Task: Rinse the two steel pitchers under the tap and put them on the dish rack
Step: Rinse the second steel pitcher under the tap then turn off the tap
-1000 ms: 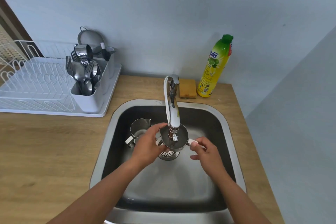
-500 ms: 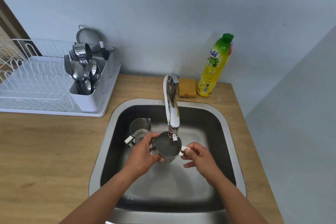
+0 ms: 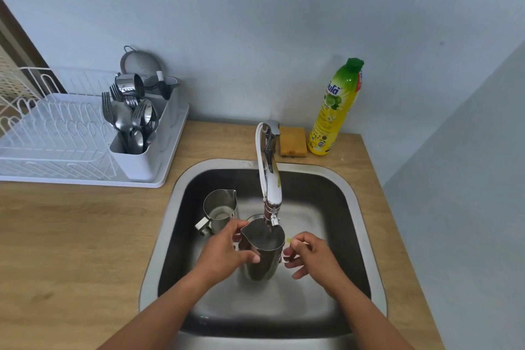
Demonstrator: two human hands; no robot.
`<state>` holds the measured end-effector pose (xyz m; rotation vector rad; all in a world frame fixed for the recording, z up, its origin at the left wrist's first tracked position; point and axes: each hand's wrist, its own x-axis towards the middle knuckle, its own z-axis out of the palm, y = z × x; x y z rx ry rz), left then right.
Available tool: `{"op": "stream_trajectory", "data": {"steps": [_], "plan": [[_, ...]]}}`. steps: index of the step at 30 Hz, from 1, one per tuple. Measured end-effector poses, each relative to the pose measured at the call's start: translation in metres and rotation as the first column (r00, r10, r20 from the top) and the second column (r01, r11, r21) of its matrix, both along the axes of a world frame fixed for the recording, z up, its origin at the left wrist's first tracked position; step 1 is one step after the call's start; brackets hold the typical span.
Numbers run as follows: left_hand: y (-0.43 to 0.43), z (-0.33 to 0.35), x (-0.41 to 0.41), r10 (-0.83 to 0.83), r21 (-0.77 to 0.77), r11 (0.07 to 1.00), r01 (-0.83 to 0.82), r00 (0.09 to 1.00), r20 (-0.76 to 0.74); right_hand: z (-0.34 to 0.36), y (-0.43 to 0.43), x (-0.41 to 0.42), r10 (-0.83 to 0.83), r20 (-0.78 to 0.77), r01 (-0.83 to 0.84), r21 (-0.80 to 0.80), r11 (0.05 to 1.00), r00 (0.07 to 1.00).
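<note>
So both hands are on one pitcher (image 3: 262, 250): left hand (image 3: 224, 253) wraps its side, thumb across the front, and right hand (image 3: 309, 256) pinches the handle, mostly hidden behind the fingers. It's held upright right under the tap (image 3: 268, 179), over the sink (image 3: 170, 236). Looks like the rinse of pitcher one; I honestly can't make out a stream, too blurry. Second pitcher (image 3: 220, 207) stands in the sink just left, untouched. Next I'd guess tip it out, then carry it left to the rack (image 3: 56, 133), which needs a firm wet-steel grip. Rack's left side is cut off.
</note>
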<state>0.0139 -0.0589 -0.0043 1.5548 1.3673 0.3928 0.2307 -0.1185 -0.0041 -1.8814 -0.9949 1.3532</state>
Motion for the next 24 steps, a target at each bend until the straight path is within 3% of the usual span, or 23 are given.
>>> {"op": "stream_trajectory", "data": {"steps": [13,18,24], "plan": [[0.004,0.000,0.003,0.107,-0.336,0.940,-0.056,0.985,0.137,0.005,0.010,-0.008,0.084,0.149,-0.053,-0.199,0.979,0.985],[0.006,0.004,0.006,0.149,-0.427,0.901,-0.081,0.981,0.127,0.009,0.017,-0.008,0.133,0.202,-0.081,-0.248,0.965,0.970],[0.007,0.007,0.011,0.189,-0.524,0.841,-0.132,0.980,0.056,0.012,0.025,-0.006,0.070,0.138,-0.026,-0.295,0.955,0.988]]}}
